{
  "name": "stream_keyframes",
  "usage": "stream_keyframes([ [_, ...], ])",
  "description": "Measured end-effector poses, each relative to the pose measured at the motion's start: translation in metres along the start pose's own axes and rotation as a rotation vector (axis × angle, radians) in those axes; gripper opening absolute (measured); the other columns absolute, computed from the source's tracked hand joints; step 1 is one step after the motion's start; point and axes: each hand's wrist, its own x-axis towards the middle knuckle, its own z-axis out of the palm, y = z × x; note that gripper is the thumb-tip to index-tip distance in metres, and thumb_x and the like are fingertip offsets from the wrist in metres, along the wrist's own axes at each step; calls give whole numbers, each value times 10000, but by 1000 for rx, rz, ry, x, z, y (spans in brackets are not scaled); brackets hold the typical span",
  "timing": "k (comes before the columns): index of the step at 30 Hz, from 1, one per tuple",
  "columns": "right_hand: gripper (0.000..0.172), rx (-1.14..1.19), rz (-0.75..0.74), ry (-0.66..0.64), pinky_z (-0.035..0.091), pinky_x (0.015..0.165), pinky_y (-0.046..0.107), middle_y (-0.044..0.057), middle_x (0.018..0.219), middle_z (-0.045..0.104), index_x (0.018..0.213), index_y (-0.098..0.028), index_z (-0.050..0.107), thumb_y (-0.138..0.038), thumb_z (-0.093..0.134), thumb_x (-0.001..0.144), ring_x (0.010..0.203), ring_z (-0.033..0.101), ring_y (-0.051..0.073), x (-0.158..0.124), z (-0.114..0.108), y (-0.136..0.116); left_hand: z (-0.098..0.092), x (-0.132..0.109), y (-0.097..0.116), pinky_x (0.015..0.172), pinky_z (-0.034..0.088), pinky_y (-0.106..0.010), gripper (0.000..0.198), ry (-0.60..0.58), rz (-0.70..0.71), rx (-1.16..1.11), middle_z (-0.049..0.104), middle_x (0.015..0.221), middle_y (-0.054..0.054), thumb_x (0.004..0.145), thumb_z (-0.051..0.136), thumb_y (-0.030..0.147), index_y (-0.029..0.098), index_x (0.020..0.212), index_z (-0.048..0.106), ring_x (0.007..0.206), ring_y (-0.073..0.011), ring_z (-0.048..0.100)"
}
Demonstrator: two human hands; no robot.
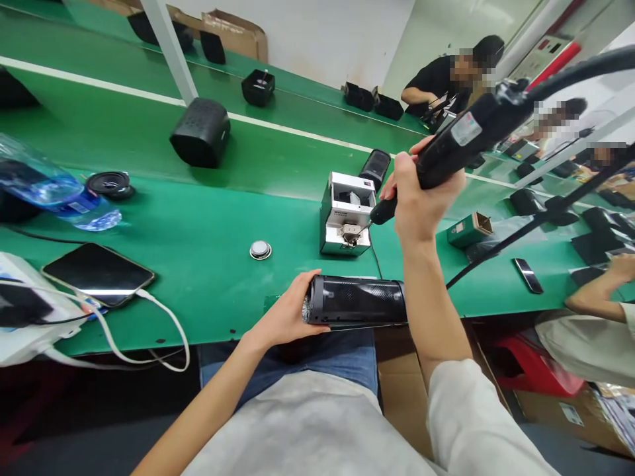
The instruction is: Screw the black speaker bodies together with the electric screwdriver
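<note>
My right hand (421, 192) is wrapped round a black electric screwdriver (456, 135), held high with a cable running off its back end. The screwdriver's bit points down-left to the front outlet of a white screw feeder (343, 215); contact is hard to make out. My left hand (292, 307) grips the left end of a long black speaker housing (360, 299), which lies on its side at the bench's near edge. My right forearm covers the housing's right end. A small round silver-rimmed part (260, 250) lies on the bench left of the feeder.
On the left are a phone (99, 274) with a white cable, a power strip (30, 330), a water bottle (59, 192) and a round speaker driver (110, 185). A black speaker box (201, 132) stands further back. Co-workers sit at the right, and one person (446, 79) works opposite.
</note>
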Motion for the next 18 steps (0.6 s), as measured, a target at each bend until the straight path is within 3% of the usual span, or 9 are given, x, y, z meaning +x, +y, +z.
stream_keyframes([
  [5, 370, -31, 44, -7, 459, 477, 299, -95, 666, 515, 1031, -297, 609, -579, 844, 986, 485, 590, 139, -2, -2, 18, -1, 0, 1, 1375, 462, -644, 1202, -1, -11, -10, 479, 1746, -199, 831, 1026, 368, 300, 1764, 271, 1649, -437, 515],
  [10, 405, -88, 69, -48, 525, 545, 344, -74, 690, 518, 1041, -314, 569, -648, 797, 1018, 603, 696, 193, 2, -9, 29, -2, 1, 2, 1369, 477, -639, 1198, 2, -12, -13, 505, 1728, -184, 824, 1030, 373, 310, 1768, 295, 1625, -434, 545],
  [14, 442, -86, 98, -71, 471, 509, 331, -85, 665, 485, 1024, -322, 555, -696, 789, 1004, 500, 561, 145, -2, -12, 17, -2, 1, 1, 1374, 469, -642, 1197, 0, -7, -7, 498, 1732, -187, 822, 1031, 379, 306, 1763, 296, 1630, -439, 539],
  [18, 303, -38, 151, -66, 358, 430, 312, -107, 585, 443, 977, -320, 598, -462, 864, 938, 415, 360, 109, -2, -29, -18, -3, 1, 2, 1378, 463, -627, 1171, -3, -4, -1, 484, 1740, -187, 841, 1013, 372, 305, 1752, 281, 1637, -429, 528],
])
